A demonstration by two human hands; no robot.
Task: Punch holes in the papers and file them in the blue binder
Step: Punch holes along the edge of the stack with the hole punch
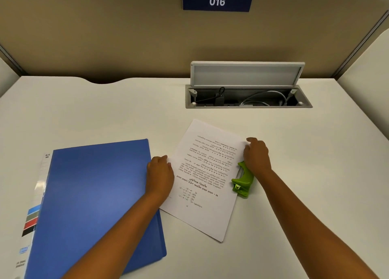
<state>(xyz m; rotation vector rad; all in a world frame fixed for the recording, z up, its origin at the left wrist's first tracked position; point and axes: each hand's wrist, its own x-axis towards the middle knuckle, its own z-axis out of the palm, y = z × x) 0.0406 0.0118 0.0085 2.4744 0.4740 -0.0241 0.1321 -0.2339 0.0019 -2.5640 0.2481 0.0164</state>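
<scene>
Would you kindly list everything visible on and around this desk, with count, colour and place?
binder: one, blue, closed, left on the desk.
papers: one white printed stack, middle of the desk, right of the binder.
hole punch: one, green, at the papers' right edge.
cable box: one, grey, lid up, recessed at the back of the desk.
number sign: one, dark blue, reads 016, on the partition.
desk: one, white.
left hand: on the papers' left edge.
right hand: on the papers' right edge, by the hole punch.
</scene>
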